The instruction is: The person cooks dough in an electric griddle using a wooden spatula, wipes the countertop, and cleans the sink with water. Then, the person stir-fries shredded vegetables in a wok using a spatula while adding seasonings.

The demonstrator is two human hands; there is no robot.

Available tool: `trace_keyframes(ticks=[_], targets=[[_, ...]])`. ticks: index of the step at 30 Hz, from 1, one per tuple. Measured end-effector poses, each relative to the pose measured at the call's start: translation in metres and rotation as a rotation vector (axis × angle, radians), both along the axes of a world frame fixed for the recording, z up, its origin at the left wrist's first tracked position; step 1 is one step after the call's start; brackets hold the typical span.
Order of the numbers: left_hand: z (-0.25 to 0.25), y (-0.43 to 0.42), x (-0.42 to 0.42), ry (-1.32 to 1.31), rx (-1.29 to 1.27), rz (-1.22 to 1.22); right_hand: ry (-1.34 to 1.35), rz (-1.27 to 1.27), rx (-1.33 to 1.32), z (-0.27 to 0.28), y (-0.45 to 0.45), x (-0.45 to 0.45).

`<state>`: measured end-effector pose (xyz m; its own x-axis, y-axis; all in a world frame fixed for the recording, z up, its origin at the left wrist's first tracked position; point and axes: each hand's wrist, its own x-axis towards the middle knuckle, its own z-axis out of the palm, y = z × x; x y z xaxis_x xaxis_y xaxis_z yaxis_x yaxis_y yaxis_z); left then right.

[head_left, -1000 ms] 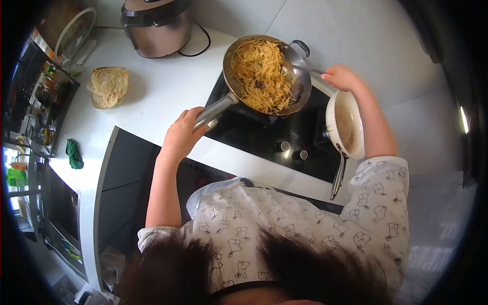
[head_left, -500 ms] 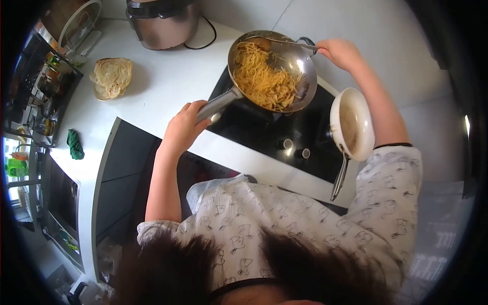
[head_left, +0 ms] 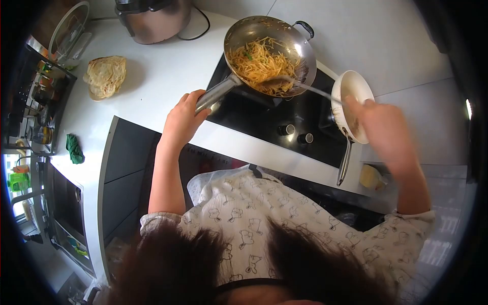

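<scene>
My left hand [head_left: 185, 116] is wrapped round the long handle of a metal wok [head_left: 292, 38], which is tilted over the black cooktop [head_left: 254, 124]. Thin yellow-orange shreds, like noodles or shredded potato, with bits of green [head_left: 262, 61] lie in the wok. My right hand [head_left: 381, 124], somewhat blurred, is closed on the handle of a metal spatula [head_left: 312, 90]. The spatula's head rests against the near side of the food. Beneath and behind my right hand is a white frying pan [head_left: 351, 84], tipped on its side with its handle toward me.
A stack of flatbreads [head_left: 105, 76] lies on the white counter [head_left: 152, 84] at left, near a crumpled green cloth [head_left: 74, 148]. A rice cooker [head_left: 155, 23] stands at the back. Two knobs [head_left: 295, 133] sit on the cooktop's front. A bottle rack [head_left: 43, 112] stands far left.
My right hand has moved from the wok's far rim down to the right, over the white pan. The spatula head has come from the wok's far side to its near side, gathering the food.
</scene>
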<state>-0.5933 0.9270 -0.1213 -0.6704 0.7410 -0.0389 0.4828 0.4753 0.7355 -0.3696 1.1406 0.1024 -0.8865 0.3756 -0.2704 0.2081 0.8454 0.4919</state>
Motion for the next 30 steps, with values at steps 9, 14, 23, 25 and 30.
trace_keyframes(ticks=[9,14,23,25,30], targets=[[-0.003,0.0,0.003,0.006,-0.003,0.007,0.134,-0.084,-0.008,-0.085,0.063,-0.042],[-0.003,0.0,-0.001,-0.007,-0.011,-0.014,0.128,-0.179,-0.128,-0.029,0.144,-0.034],[0.006,-0.003,-0.009,-0.021,-0.024,-0.036,0.106,-0.645,-1.002,-0.086,0.228,-0.101],[0.001,-0.001,-0.009,-0.003,-0.021,-0.042,0.172,-0.197,-0.806,-0.096,0.221,-0.09],[-0.002,-0.003,-0.008,0.004,0.003,-0.031,0.031,0.099,-0.079,-0.058,0.11,-0.04]])
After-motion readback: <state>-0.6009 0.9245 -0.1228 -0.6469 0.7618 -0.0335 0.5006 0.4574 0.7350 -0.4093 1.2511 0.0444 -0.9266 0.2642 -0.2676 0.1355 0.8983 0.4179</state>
